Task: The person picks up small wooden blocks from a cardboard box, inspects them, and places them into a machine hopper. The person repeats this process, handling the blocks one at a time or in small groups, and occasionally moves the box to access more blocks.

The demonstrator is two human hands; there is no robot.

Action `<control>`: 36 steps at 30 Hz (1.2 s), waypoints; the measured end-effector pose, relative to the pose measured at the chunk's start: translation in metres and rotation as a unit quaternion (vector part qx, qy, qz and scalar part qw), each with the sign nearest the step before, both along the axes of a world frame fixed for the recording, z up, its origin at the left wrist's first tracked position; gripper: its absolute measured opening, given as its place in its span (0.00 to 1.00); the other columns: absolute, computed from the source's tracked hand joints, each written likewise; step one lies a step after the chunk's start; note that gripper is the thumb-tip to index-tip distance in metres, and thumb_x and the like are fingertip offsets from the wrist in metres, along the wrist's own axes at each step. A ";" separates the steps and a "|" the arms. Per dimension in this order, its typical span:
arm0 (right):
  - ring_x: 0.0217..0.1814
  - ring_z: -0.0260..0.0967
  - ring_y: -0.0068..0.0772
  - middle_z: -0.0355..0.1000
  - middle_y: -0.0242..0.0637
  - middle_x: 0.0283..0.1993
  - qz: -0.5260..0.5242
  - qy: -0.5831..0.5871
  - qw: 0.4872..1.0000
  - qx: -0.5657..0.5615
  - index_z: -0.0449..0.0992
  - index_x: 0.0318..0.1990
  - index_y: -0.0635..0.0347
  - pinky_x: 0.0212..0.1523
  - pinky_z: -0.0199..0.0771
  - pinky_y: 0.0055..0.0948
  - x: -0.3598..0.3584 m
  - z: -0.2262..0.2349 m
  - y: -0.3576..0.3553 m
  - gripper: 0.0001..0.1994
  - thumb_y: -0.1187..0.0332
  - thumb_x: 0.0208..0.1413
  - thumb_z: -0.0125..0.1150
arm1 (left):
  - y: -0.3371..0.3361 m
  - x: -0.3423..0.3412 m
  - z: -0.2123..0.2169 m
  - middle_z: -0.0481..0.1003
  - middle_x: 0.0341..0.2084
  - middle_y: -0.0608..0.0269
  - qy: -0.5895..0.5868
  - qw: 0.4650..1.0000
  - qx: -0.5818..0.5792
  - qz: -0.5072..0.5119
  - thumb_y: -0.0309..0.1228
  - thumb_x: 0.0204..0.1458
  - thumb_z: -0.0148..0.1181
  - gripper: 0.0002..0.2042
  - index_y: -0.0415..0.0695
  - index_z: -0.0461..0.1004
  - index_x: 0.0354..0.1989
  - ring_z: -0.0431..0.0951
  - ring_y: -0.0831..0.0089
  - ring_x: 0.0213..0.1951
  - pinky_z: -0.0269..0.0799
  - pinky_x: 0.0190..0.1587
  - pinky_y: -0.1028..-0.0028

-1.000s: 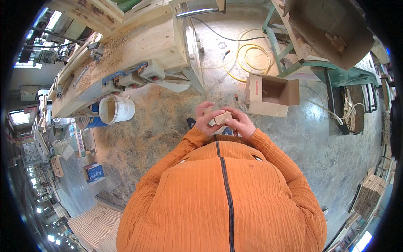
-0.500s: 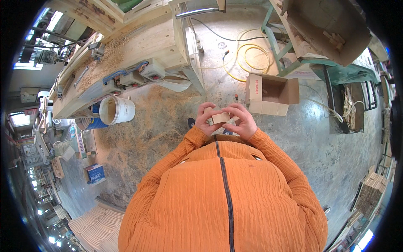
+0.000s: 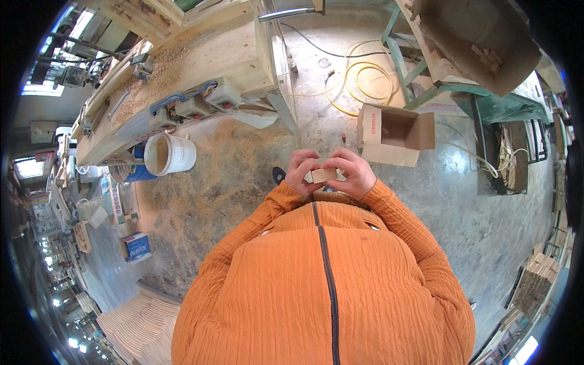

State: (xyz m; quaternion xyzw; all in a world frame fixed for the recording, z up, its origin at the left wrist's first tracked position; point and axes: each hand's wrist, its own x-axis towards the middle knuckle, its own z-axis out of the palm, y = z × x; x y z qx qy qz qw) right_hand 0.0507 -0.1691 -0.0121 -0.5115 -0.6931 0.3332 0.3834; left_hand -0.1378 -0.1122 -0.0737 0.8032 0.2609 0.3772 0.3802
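Note:
Between my two hands, just in front of my chest, is a small pale wooden block (image 3: 324, 176). My left hand (image 3: 302, 171) grips its left end with bent fingers. At the other end, my right hand (image 3: 351, 173) has its fingers curled over the top. Parts of the block are hidden behind the fingers, so its full shape does not show. Beyond my right hand, an open cardboard box (image 3: 389, 156) stands on the floor.
A wooden workbench (image 3: 237, 58) strewn with sawdust stands at the far left, a white bucket (image 3: 180, 157) below it. Coiled yellow hose (image 3: 389, 91) lies ahead. At the far right, a green-framed table (image 3: 420, 95) bears a large carton (image 3: 480, 36). Stacked curved wooden pieces (image 3: 137, 319) lie near left.
The block has been turned in my fingers: a narrower, longer face now shows, lying more level. Both hands stay at nearly the same place.

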 end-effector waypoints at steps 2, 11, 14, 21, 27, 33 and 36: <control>0.37 0.69 0.37 0.68 0.36 0.36 0.000 -0.024 1.000 0.019 0.74 0.37 0.57 0.35 0.72 0.29 0.000 0.003 -0.001 0.16 0.75 0.35 0.65 | 0.002 -0.002 0.001 0.65 0.40 0.58 0.025 0.999 0.046 -0.007 0.29 0.28 0.72 0.20 0.47 0.73 0.34 0.64 0.59 0.45 0.65 0.44 0.65; 0.38 0.68 0.38 0.67 0.34 0.35 -0.016 -0.072 0.995 0.061 0.73 0.36 0.52 0.34 0.72 0.32 -0.001 0.007 -0.005 0.14 0.71 0.37 0.64 | 0.004 -0.005 -0.004 0.64 0.36 0.59 0.044 0.998 0.041 -0.015 0.29 0.26 0.73 0.23 0.49 0.73 0.37 0.65 0.60 0.40 0.65 0.38 0.66; 0.39 0.68 0.38 0.67 0.34 0.35 -0.011 -0.076 0.996 0.051 0.73 0.36 0.52 0.35 0.72 0.33 0.004 0.007 -0.007 0.14 0.70 0.37 0.65 | 0.001 -0.004 -0.007 0.65 0.35 0.58 0.039 0.998 0.052 -0.019 0.30 0.26 0.72 0.24 0.48 0.74 0.38 0.66 0.60 0.38 0.66 0.36 0.67; 0.41 0.67 0.41 0.67 0.35 0.37 0.029 -0.080 0.994 0.075 0.74 0.38 0.50 0.39 0.72 0.33 0.004 0.010 0.001 0.15 0.70 0.38 0.65 | 0.003 0.001 0.004 0.68 0.33 0.60 0.061 0.994 0.092 0.014 0.31 0.27 0.71 0.22 0.48 0.75 0.37 0.68 0.61 0.37 0.66 0.36 0.67; 0.44 0.68 0.39 0.66 0.38 0.41 -0.025 0.091 0.995 0.033 0.72 0.41 0.55 0.41 0.73 0.32 0.014 -0.013 0.006 0.15 0.72 0.42 0.62 | 0.004 0.002 0.003 0.69 0.34 0.57 0.047 0.995 0.082 0.022 0.33 0.31 0.72 0.20 0.44 0.75 0.36 0.70 0.61 0.36 0.68 0.36 0.68; 0.47 0.67 0.34 0.66 0.38 0.47 -0.212 0.518 0.773 -0.300 0.63 0.50 0.61 0.35 0.78 0.33 0.044 -0.055 -0.015 0.18 0.76 0.49 0.53 | 0.007 0.000 0.007 0.69 0.32 0.58 0.035 0.994 0.099 0.027 0.28 0.33 0.70 0.19 0.43 0.75 0.37 0.70 0.64 0.35 0.68 0.35 0.69; 0.48 0.68 0.34 0.66 0.39 0.48 -0.189 0.539 0.754 -0.324 0.59 0.53 0.62 0.31 0.79 0.31 0.040 -0.053 -0.025 0.20 0.74 0.52 0.52 | 0.009 0.003 0.006 0.69 0.32 0.59 0.013 0.995 0.095 0.006 0.27 0.33 0.69 0.18 0.43 0.75 0.36 0.71 0.64 0.34 0.68 0.35 0.70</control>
